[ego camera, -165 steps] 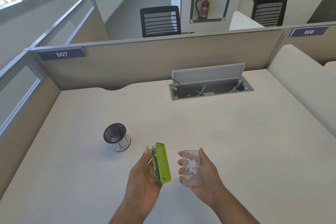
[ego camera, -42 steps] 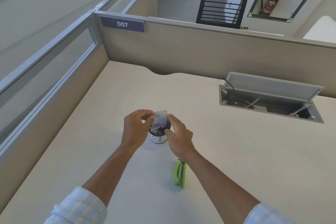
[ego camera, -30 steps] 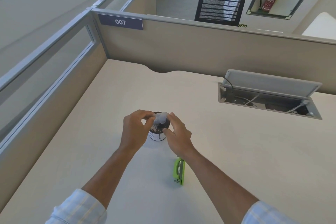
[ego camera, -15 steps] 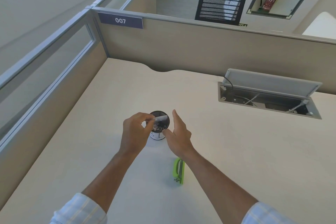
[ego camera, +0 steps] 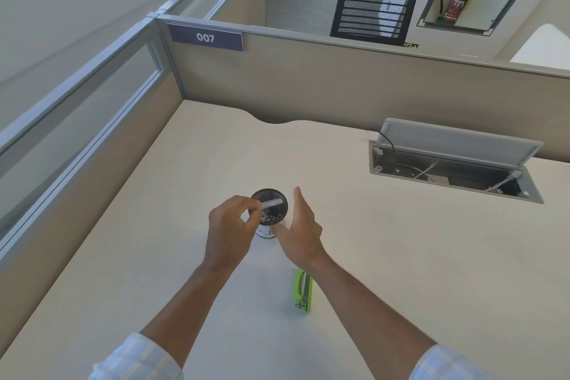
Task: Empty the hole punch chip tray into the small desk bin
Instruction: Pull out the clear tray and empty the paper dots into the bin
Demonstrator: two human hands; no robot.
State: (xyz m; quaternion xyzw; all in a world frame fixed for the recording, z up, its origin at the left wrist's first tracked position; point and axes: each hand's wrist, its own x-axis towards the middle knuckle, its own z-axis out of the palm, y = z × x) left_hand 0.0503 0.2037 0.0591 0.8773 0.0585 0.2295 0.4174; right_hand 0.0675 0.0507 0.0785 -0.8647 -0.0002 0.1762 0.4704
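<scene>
Left hand (ego camera: 229, 227) pinches the clear chip tray (ego camera: 271, 203) by its near end and holds it tipped on edge right over the mouth of the bin (ego camera: 269, 212). Right hand (ego camera: 300, 230) is empty, fingers spread flat, just beside the bin's right side. A second ago I had both hands on the tray; the right has since let go and backed off, and the tray has rolled from flat-ish to nearly edge-on.

White chips (ego camera: 271, 218) show inside the bin, below the tray. I can't see any left in the tray, but at this angle I can't be sure; the plastic is thin and see-through.

My read: the dump is mostly done. A tap or shake may be needed, since paper dots cling to plastic. The risk is strays landing on the desk (ego camera: 385, 256) around the bin, though I see none now.

The green hole punch (ego camera: 303, 291) lies on the desk behind the right wrist, close to me. Tray goes back on it afterwards, I guess.
</scene>
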